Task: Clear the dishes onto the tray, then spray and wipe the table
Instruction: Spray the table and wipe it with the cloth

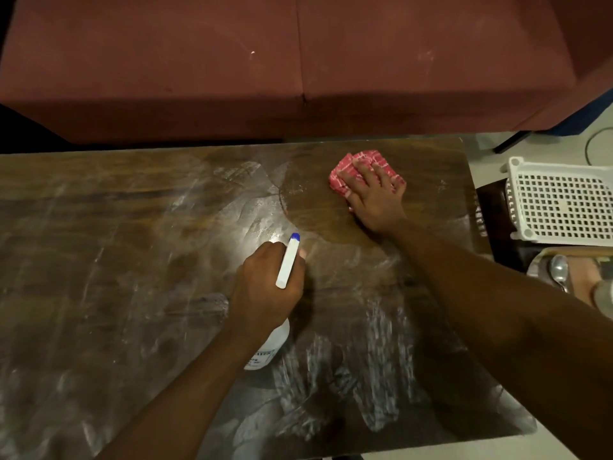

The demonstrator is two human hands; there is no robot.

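My left hand (265,287) grips a white spray bottle (288,263) with a blue nozzle tip, held over the middle of the dark wooden table (116,260). The bottle's body (270,346) shows below my wrist. My right hand (374,194) lies flat with straight fingers on a folded red-and-white cloth (345,171), pressing it to the table near the far right corner. Around the cloth the wood looks dark and wiped; elsewhere it carries whitish smears.
A tray (544,260) at the right edge holds a metal spoon (560,270) and a partly seen dish. A white perforated plastic basket (564,204) sits behind it. A dark red sofa (298,61) runs along the table's far side.
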